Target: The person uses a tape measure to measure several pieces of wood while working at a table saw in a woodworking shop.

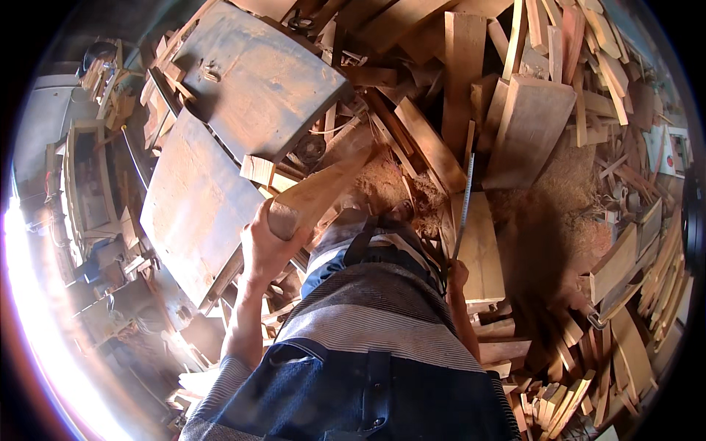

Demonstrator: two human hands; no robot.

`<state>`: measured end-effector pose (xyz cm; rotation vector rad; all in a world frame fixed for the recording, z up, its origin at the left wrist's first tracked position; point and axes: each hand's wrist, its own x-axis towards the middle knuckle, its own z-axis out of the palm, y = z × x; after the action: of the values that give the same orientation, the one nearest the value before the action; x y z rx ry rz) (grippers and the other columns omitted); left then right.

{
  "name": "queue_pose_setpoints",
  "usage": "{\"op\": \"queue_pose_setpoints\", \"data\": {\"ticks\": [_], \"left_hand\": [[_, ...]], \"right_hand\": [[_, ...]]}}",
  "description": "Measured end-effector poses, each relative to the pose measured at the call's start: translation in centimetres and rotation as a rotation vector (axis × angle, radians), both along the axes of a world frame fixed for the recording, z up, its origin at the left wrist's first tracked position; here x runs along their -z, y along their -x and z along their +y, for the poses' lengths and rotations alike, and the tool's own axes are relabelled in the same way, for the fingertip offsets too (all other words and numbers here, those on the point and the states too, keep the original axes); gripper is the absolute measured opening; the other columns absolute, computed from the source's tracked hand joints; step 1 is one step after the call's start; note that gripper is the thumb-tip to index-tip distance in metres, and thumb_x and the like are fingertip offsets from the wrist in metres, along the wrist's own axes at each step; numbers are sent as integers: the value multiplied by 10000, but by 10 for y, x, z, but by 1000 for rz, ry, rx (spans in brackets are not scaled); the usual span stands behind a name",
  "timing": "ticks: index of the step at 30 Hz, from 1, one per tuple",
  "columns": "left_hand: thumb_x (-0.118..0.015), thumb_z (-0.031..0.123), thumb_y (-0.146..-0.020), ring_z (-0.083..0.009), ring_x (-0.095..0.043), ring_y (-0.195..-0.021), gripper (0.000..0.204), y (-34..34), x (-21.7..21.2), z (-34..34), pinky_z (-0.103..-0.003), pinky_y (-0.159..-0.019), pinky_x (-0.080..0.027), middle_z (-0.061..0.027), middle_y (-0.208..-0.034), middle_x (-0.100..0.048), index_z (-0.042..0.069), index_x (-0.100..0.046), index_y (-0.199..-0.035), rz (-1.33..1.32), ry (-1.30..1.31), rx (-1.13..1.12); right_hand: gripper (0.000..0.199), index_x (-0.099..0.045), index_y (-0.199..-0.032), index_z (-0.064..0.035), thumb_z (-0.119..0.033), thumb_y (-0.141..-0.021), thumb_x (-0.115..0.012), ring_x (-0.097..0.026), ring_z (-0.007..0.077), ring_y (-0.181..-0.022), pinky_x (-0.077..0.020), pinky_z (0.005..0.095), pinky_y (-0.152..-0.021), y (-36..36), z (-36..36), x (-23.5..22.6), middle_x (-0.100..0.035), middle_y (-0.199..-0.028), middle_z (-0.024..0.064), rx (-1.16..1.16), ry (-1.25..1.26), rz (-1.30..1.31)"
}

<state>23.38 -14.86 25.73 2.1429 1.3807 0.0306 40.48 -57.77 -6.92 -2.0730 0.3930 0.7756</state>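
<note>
My left hand (266,246) is closed around the near end of a short, thick wooden board (327,189). The board slants away to the upper right, beside the edge of a metal machine table (187,191). On my right side, my right hand (457,275) is closed at the lower end of a narrow whitish strip with fine marks, which looks like a tape measure (465,202). Its blade stands out away from me, over a flat plank (476,253). The tape's case is hidden by my fingers and clothing.
A second metal table section (257,81), dusted with sawdust, lies farther off at the left. Small wood blocks (259,170) sit at its near corner. Stacked boards (529,128) and offcuts (555,404) crowd the right side. Sawdust (382,180) covers the floor ahead of my feet.
</note>
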Motion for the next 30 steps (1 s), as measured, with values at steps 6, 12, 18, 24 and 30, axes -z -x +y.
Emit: {"op": "queue_pose_setpoints", "data": {"ticks": [6,12,18,24,30], "left_hand": [[-813,288,-729,-293,-763,-881,697,29,7,21,-383,-790,-585,-227,-931,-746,-66,-588,-1285,-133,34,53],[-820,275,-719,-286,-764,-887,693,45,9,37,-379,-796,-587,-226,-925,-746,-59,-599,-1285,-173,78,80],[-821,252,-694,-336,-750,-945,691,59,2,39,-410,-843,-587,-257,-1002,-730,-37,-618,-1287,-124,74,283],[-853,188,-615,-326,-699,-1118,613,52,9,9,-403,-993,-561,-178,-1199,-713,7,-676,-1173,-181,-55,578],[-876,176,-587,-317,-656,-1218,595,15,-1,-25,-395,-1053,-536,-150,-1252,-706,3,-687,-1124,-156,57,686]], "right_hand": [[295,-755,-912,36,-244,-864,-673,-652,202,-775,-509,356,-733,12,25,-13,-716,-805,110,-45,48,85],[296,-747,-777,-12,-274,-823,-617,-636,224,-723,-498,361,-726,24,44,-39,-708,-727,101,-93,20,-7],[199,-753,-998,-68,-215,-888,-675,-686,241,-813,-524,367,-757,34,2,-6,-716,-868,119,-456,30,-182],[225,-729,-941,-23,-220,-876,-642,-676,240,-797,-527,371,-762,19,-2,-14,-714,-848,119,-638,30,-376],[280,-624,-1035,-26,-276,-907,-617,-617,219,-693,-513,341,-610,-46,22,-29,-628,-816,96,159,-382,481]]}}
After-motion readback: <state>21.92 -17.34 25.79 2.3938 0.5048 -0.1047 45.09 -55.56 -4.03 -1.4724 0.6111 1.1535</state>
